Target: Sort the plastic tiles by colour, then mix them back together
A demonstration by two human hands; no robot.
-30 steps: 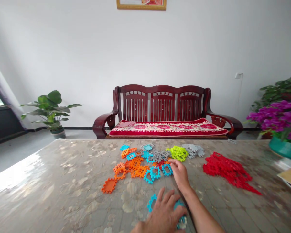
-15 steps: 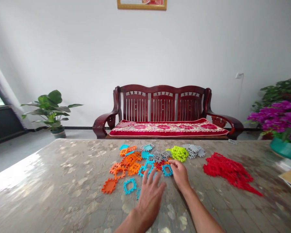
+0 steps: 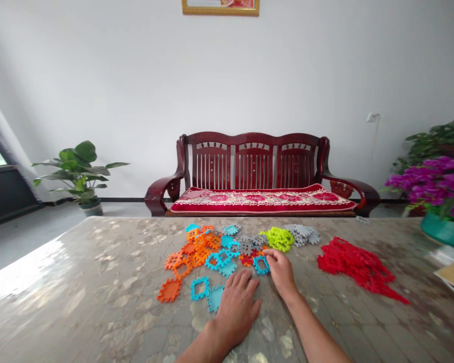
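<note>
My left hand (image 3: 240, 302) rests palm down near the front of the pile, its fingers slightly spread, beside a pale blue plate (image 3: 215, 298). With thumb and fingertips together, my right hand (image 3: 282, 271) touches the pile's right edge, by a blue square frame (image 3: 261, 264) and small orange and red pieces; what its fingertips pinch is too small to make out. Orange pieces (image 3: 202, 249) lie heaped at the left of the pile, blue frames (image 3: 223, 258) in the middle, grey pieces (image 3: 245, 245) behind them. A lone orange plate (image 3: 169, 291) lies at the front left.
Yellow-green pieces (image 3: 279, 239) and light grey pieces (image 3: 304, 235) are stacked behind my right hand. A red heap (image 3: 355, 267) lies to the right on the table (image 3: 98, 312). Purple flowers (image 3: 435, 181) in a teal pot (image 3: 444, 232) stand at the right edge.
My left hand has drawn back slightly toward me and lowered, its fingers less stretched. Several orange and blue pieces have shifted, and more of the pale blue plate shows. My right hand has barely moved.
</note>
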